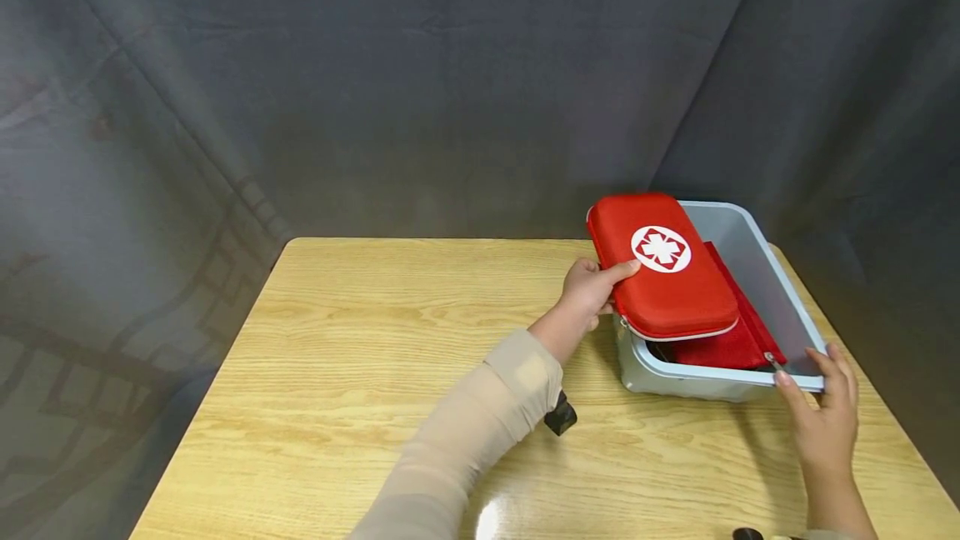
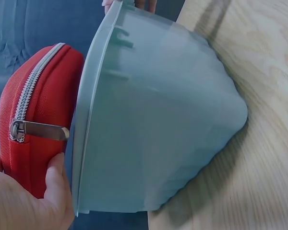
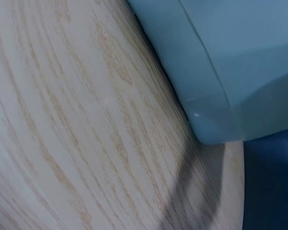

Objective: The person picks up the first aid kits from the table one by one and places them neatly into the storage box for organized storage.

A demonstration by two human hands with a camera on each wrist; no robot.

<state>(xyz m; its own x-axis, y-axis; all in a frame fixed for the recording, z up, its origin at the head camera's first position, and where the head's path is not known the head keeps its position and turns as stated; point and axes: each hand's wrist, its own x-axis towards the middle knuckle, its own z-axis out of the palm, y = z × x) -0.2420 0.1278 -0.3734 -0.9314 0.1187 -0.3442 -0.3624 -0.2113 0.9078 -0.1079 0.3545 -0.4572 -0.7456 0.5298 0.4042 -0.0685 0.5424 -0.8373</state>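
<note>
In the head view my left hand [image 1: 588, 292] grips the near left edge of a red zippered first-aid case [image 1: 637, 227] with a white emblem, its thumb on top. The case tilts over the left part of a grey-blue plastic bin [image 1: 780, 273]. Its silver zipper and metal pull [image 2: 43, 131] show in the left wrist view, close to the bin's rim. My right hand [image 1: 828, 415] holds the bin's near right corner, thumb outside and fingers over the rim. Inside the bin lies a flat red zippered pouch [image 1: 723, 344], partly covered by the case.
The bin stands at the right side of a wood-grain table [image 1: 390, 340]. Behind the table hangs a dark grey curtain [image 1: 450, 107]. A small black object [image 1: 561, 415] shows beside the left sleeve.
</note>
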